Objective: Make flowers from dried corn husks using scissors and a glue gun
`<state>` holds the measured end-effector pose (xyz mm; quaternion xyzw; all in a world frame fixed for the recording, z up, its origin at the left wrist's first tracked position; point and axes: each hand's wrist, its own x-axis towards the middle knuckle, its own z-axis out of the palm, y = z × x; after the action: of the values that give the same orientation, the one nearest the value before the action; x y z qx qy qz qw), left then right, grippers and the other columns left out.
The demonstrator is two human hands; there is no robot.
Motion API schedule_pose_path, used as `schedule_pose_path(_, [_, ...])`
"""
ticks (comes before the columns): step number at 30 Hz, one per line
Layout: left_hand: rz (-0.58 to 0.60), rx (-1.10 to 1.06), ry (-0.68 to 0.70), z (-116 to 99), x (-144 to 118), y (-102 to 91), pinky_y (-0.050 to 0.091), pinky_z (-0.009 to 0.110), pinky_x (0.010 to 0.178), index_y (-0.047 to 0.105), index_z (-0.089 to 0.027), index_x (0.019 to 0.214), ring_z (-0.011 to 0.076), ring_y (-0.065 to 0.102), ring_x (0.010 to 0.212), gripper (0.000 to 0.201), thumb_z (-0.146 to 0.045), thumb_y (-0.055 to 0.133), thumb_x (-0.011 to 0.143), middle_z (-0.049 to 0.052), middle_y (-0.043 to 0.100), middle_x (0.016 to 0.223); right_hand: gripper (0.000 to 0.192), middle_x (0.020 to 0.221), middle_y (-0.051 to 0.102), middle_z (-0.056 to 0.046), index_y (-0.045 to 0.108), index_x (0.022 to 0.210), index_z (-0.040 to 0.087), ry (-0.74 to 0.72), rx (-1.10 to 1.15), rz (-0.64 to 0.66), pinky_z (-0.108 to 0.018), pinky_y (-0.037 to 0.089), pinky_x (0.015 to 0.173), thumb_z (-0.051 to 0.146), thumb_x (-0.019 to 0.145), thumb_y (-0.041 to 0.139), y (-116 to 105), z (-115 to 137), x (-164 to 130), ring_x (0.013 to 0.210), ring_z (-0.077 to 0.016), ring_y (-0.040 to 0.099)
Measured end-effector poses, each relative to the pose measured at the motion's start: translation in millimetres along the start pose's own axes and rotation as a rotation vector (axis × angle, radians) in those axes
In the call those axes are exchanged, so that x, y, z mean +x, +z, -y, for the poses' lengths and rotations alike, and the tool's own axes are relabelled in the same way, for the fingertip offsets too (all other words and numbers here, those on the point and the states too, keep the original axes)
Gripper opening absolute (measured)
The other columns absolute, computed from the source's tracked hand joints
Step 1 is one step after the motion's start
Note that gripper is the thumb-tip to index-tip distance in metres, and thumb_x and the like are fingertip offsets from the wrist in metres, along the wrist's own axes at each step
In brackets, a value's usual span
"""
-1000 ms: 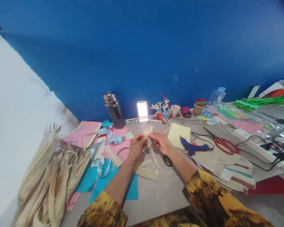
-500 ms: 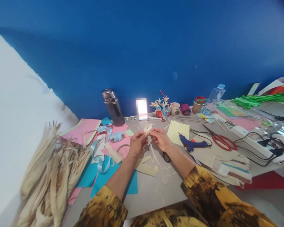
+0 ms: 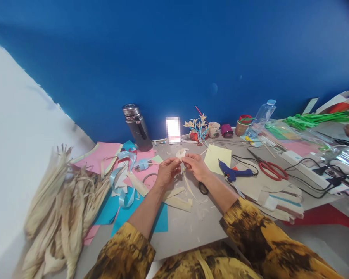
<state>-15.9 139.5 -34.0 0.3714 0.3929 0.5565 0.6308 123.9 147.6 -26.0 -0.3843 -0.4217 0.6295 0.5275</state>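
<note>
My left hand (image 3: 166, 173) and my right hand (image 3: 195, 166) meet above the table, both pinching a small pale corn-husk piece (image 3: 180, 154) shaped like a flower. A thin husk strip (image 3: 189, 186) hangs down from it between my hands. Cut husk pieces (image 3: 178, 202) lie on the table just below. Black-handled scissors (image 3: 203, 188) lie next to my right wrist.
A heap of dried corn husks (image 3: 61, 209) lies at the left. Blue and pink paper sheets (image 3: 125, 217) and light blue ribbon (image 3: 122, 193) lie near it. A blue glue gun (image 3: 232, 173), red scissors (image 3: 269, 169), a steel flask (image 3: 136, 127) and a power strip (image 3: 311, 170) sit farther back and right.
My hands and the husk piece have shifted slightly up in view as my head tilted. Another person's hand has come into view at the far right edge.
</note>
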Motion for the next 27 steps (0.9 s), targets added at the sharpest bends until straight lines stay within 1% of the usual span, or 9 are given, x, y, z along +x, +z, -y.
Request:
schedule_pose_path(3, [0.011,-0.013,0.01,-2.6,-0.4,-0.3,0.045,0.025,0.057,0.069,-0.016,0.073,0.0092,0.054,0.057,0.03,-0.039,0.083,0.061,0.002,0.065,0.072,0.033,0.052,0.04,0.008,0.055,0.061,0.018,0.007,0.019,0.005,-0.02,0.015,0.042,0.041,0.059,0.079,-0.2,1.5,0.1,0.046,-0.0056,0.029])
schedule_pose_path(8, [0.014,0.026,0.036,0.0,-1.3,1.7,0.042,0.023,0.055,0.067,-0.016,0.068,0.0091,0.052,0.054,0.025,-0.033,0.083,0.062,-0.001,0.06,0.061,0.034,0.049,0.039,0.008,0.054,0.059,0.018,0.015,0.022,0.001,-0.02,0.016,0.042,0.04,0.059,0.079,0.8,-1.0,-0.2,0.045,-0.0053,0.029])
schedule_pose_path(11, [0.004,0.044,0.046,2.0,-1.1,1.3,0.041,0.022,0.054,0.066,-0.015,0.066,0.0089,0.051,0.053,0.022,-0.03,0.083,0.062,-0.001,0.058,0.057,0.033,0.048,0.038,0.008,0.056,0.06,0.017,0.024,0.02,0.005,-0.019,0.017,0.042,0.039,0.059,0.08,0.5,-2.3,-0.1,0.045,-0.005,0.029])
schedule_pose_path(13, [-0.007,0.035,0.045,2.6,-0.4,0.5,0.042,0.022,0.055,0.066,-0.016,0.066,0.0085,0.051,0.054,0.022,-0.029,0.083,0.062,-0.002,0.059,0.058,0.032,0.051,0.041,0.007,0.058,0.062,0.017,0.025,0.025,0.01,-0.019,0.017,0.041,0.039,0.058,0.081,0.0,-1.9,0.1,0.046,-0.0049,0.03])
schedule_pose_path(16, [-0.024,0.005,0.04,3.0,1.2,-0.8,0.042,0.022,0.055,0.066,-0.016,0.067,0.0079,0.051,0.054,0.023,-0.03,0.083,0.061,-0.002,0.058,0.06,0.032,0.061,0.052,0.004,0.062,0.068,0.016,0.02,0.029,0.007,-0.019,0.016,0.041,0.04,0.058,0.08,-0.8,-0.2,0.5,0.047,-0.0045,0.032])
schedule_pose_path(18, [-0.031,-0.012,0.04,3.6,2.2,-1.1,0.041,0.021,0.054,0.066,-0.016,0.067,0.0077,0.05,0.054,0.025,-0.031,0.084,0.06,-0.002,0.057,0.059,0.032,0.064,0.054,0.003,0.063,0.071,0.016,0.014,0.02,0.003,-0.019,0.016,0.041,0.04,0.059,0.079,-0.9,0.2,0.6,0.047,-0.0045,0.033])
schedule_pose_path(23, [-0.042,0.001,0.045,6.8,3.2,0.0,0.04,0.021,0.054,0.066,-0.016,0.066,0.0079,0.051,0.055,0.025,-0.032,0.084,0.06,-0.002,0.057,0.06,0.029,0.051,0.043,0.007,0.061,0.066,0.017,-0.033,-0.041,0.001,-0.02,0.017,0.042,0.04,0.06,0.079,1.1,-1.6,0.1,0.046,-0.0061,0.031])
schedule_pose_path(27, [-0.049,0.052,0.062,9.1,3.7,-0.2,0.039,0.022,0.054,0.065,-0.016,0.064,0.008,0.049,0.053,0.024,-0.032,0.083,0.062,-0.002,0.057,0.058,0.028,0.046,0.04,0.008,0.059,0.063,0.018,-0.069,-0.103,-0.017,-0.022,0.018,0.043,0.041,0.064,0.075,2.2,-0.9,-0.9,0.044,-0.0064,0.029])
